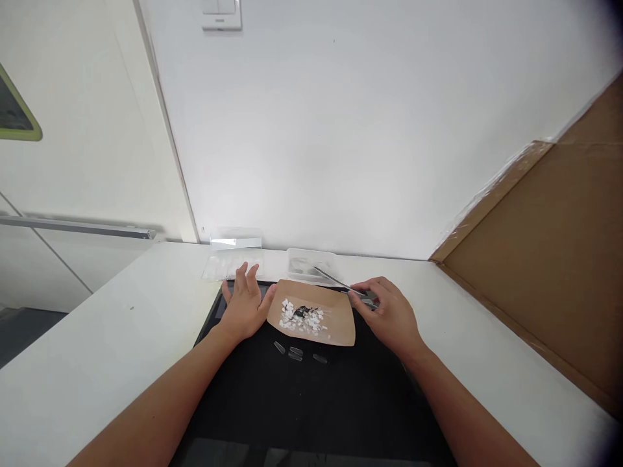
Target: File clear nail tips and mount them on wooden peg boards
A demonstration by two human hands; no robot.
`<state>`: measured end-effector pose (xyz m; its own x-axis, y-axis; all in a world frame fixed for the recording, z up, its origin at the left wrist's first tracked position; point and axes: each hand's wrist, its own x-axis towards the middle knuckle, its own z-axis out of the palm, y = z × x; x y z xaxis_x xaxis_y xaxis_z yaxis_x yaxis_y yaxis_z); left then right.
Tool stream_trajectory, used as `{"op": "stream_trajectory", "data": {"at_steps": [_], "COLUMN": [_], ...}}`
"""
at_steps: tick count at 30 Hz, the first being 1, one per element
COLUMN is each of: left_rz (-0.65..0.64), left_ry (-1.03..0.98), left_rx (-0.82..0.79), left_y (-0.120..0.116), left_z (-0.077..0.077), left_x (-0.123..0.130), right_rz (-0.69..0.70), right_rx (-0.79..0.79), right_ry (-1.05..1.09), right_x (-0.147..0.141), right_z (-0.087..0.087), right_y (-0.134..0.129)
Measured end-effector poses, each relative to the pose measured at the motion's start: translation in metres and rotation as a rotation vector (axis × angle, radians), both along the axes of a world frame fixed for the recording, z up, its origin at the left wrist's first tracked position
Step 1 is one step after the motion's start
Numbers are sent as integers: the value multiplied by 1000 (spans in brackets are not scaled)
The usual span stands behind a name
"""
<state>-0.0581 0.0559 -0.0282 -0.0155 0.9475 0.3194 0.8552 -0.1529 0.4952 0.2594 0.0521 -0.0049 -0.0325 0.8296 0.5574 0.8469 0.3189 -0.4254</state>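
My right hand (389, 314) is closed around a pair of thin metal tweezers (335, 280), whose tip reaches over a shallow translucent box (312, 262) with clear pieces in it. Between my hands a brown paper tray (341, 323) lies on a black mat (302, 402). White chips (311, 321) and some dark scraps (304, 312) are heaped inside the tray. With fingers spread, my left hand (244, 308) rests at the tray's left side, its thumb against the rim. Several clear nail tips (295, 352) lie on the mat in front of the tray.
A clear plastic case (233, 256) with its lid raised stands behind my left hand. The white table (111, 350) meets a white wall (316, 130) at the back. A cardboard sheet (549, 259) leans along the right side. A light switch (221, 14) is above.
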Motion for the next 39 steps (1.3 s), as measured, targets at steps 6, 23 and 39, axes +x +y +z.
{"op": "stream_trajectory", "data": {"at_steps": [6, 23, 39], "left_rz": [-97, -808, -406], "left_ry": [60, 293, 151], "left_rx": [134, 392, 590], "left_y": [0, -38, -22], "left_z": [7, 47, 37], "left_x": [0, 19, 12], "right_rz": [42, -48, 211], "right_rx": [40, -70, -302], "right_ry": [54, 451, 861], "right_x": [-4, -12, -17], "right_z": [5, 10, 5], "right_y": [-4, -15, -12]}}
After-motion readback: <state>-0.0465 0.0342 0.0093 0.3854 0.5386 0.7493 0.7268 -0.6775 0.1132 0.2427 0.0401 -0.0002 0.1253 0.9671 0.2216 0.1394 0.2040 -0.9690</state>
